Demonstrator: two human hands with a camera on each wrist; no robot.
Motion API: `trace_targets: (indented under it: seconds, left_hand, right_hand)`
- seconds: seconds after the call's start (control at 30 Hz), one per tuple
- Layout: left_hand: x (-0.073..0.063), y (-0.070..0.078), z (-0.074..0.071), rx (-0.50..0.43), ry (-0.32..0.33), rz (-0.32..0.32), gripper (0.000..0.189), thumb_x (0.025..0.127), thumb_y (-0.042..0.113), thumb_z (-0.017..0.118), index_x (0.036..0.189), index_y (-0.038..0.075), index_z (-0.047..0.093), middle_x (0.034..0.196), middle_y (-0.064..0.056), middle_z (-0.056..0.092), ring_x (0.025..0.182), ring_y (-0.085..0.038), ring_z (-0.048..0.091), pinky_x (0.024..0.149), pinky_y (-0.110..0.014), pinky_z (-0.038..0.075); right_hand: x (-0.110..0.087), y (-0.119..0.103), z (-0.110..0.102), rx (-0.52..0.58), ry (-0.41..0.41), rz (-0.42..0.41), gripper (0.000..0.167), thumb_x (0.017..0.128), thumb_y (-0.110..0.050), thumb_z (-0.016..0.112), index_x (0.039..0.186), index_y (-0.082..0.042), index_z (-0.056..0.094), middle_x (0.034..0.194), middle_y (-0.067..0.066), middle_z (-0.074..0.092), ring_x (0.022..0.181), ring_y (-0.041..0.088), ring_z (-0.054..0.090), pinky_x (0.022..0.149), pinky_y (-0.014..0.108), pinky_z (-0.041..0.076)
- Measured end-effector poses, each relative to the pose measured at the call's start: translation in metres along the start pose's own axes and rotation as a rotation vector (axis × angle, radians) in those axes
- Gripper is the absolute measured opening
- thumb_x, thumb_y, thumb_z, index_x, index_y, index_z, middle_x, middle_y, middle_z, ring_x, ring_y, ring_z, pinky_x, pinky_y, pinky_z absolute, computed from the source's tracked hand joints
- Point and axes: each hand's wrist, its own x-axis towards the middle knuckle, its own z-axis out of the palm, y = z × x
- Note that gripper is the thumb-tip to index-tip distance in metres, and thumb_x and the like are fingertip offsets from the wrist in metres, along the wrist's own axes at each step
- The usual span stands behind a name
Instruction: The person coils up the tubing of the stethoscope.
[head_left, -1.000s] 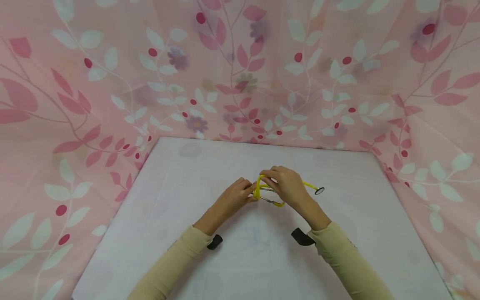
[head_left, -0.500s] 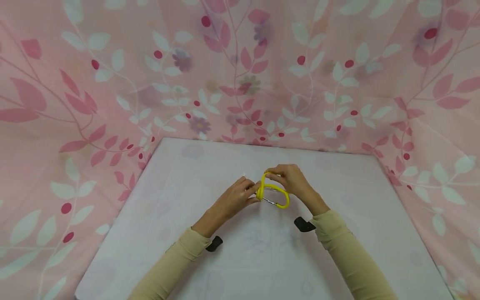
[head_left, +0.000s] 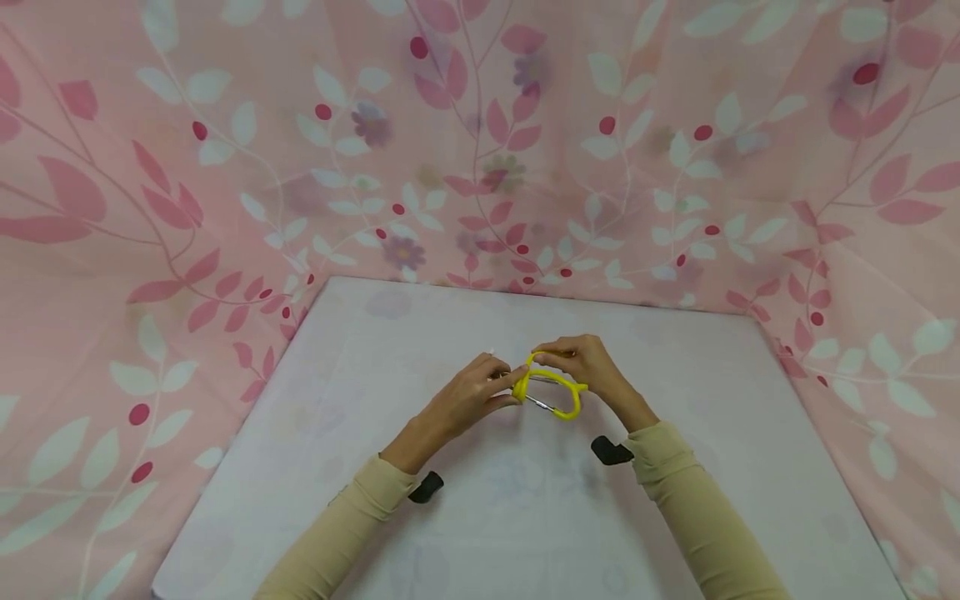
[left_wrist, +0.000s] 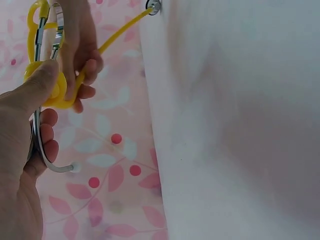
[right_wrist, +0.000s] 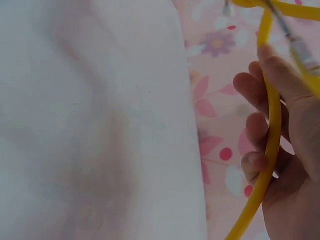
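Note:
A stethoscope with yellow tubing [head_left: 577, 408] is held up between both hands, over the white table. My left hand [head_left: 468, 392] grips its metal ear tubes [left_wrist: 38, 125], the thumb pressing on a coil of tubing wound round them. One curved ear tube ends in a pale eartip [left_wrist: 76, 167] below the fingers. Opposite, my right hand [head_left: 583, 360] pinches the tail of the tubing [right_wrist: 273, 130], which runs across its curled fingers. The round chest piece [left_wrist: 153, 6] hangs at the tail's end in the left wrist view; in the head view it is hidden.
A white-covered table [head_left: 480, 533] lies under the hands. Pink curtains with a leaf print [head_left: 480, 150] stand along its back and sides. A black wrist mount [head_left: 427, 487] sticks out below the left cuff, another black mount [head_left: 611, 451] below the right.
My right hand has shifted slightly right, drawing the tubing away from the left hand. More of the yellow loop shows, and the chest piece has gone out of sight in the head view.

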Motion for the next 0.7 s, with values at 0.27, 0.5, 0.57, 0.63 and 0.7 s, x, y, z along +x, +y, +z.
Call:
trace_targets:
  seconds: [0.27,0.5,0.57,0.63,0.7]
  left_hand:
    - [0.005,-0.006,-0.006,0.028,0.037,-0.08,0.061,0.079,0.023,0.08,0.137,0.016,0.06,0.103,-0.006,0.063,0.091,-0.015,0.055,0.076,-0.019,0.053]
    - [0.004,-0.018,0.001,0.009,0.082,-0.142,0.059,0.08,0.025,0.077,0.136,0.015,0.061,0.1,-0.008,0.065,0.088,-0.018,0.056,0.073,-0.023,0.053]
    - [0.003,-0.023,0.003,-0.011,0.086,-0.172,0.059,0.081,0.026,0.077,0.136,0.016,0.06,0.1,-0.008,0.065,0.089,-0.018,0.056,0.074,-0.024,0.053]
    - [0.003,-0.027,0.004,-0.02,0.095,-0.196,0.058,0.081,0.026,0.077,0.136,0.016,0.06,0.099,-0.008,0.065,0.089,-0.018,0.056,0.075,-0.025,0.053]
    - [0.002,-0.031,0.006,-0.007,0.101,-0.218,0.057,0.081,0.026,0.076,0.135,0.015,0.061,0.099,-0.009,0.065,0.088,-0.019,0.056,0.074,-0.027,0.053]
  right_hand:
    - [-0.019,-0.006,0.031,0.162,-0.021,0.092,0.027,0.096,-0.009,0.061,0.12,0.002,0.069,0.098,0.024,0.073,0.07,0.035,0.067,0.064,0.037,0.058]
    - [-0.038,-0.006,0.061,0.013,-0.05,0.034,0.031,0.1,-0.012,0.055,0.128,0.002,0.061,0.093,0.018,0.072,0.068,0.027,0.066,0.06,0.027,0.056]
    - [-0.044,-0.011,0.062,-0.067,-0.061,0.035,0.033,0.1,-0.012,0.056,0.13,0.003,0.059,0.092,0.014,0.072,0.067,0.019,0.063,0.059,0.021,0.053]
    - [-0.049,-0.019,0.063,-0.113,-0.068,0.062,0.038,0.099,-0.013,0.057,0.135,0.001,0.057,0.09,0.011,0.073,0.065,0.011,0.06,0.057,0.017,0.051]
    - [-0.052,-0.027,0.062,-0.138,-0.075,0.069,0.041,0.098,-0.013,0.059,0.137,0.0,0.055,0.089,0.01,0.073,0.064,0.008,0.058,0.056,0.017,0.049]
